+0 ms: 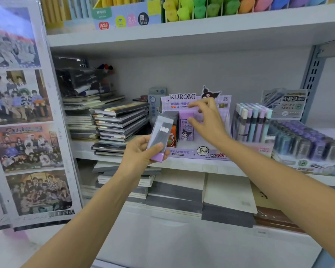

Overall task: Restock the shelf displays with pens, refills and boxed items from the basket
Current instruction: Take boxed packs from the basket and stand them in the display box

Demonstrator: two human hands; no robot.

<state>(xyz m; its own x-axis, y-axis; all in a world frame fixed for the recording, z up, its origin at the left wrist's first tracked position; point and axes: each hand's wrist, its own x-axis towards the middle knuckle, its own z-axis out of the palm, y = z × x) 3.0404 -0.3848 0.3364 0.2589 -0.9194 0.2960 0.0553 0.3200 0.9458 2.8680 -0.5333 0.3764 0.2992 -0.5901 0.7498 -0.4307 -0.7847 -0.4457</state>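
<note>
So the person's standing right up at the middle shelf [207, 168], both arms out. Left hand [141, 151] is wrapped around the bottom end of a refill case [160, 135]: clear body, dark leads inside, purple base. Thumb on the front, fingers curled round behind, and the case tilts up and to the right, just left of the Kuromi display box [184, 153].

Right hand [208, 120] is up in front of that display with the fingers loosely spread and holding nothing, the thumb just above a purple pack [186, 130] standing in the box. Can't tell if it's actually touching the pack or only hovering.

A dark pack and an orange one stand to the left of the purple one inside the box; the rest of the tray is hidden by the hand.

Left of the display there's a messy stack of notebooks [120, 122]; right of it a rack of pastel pens [249, 122], then rows of bluish-purple tubes [307, 141]. Group-photo posters [21, 113] cover the left wall, with bright highlighters [201, 8] on the shelf above.
</note>
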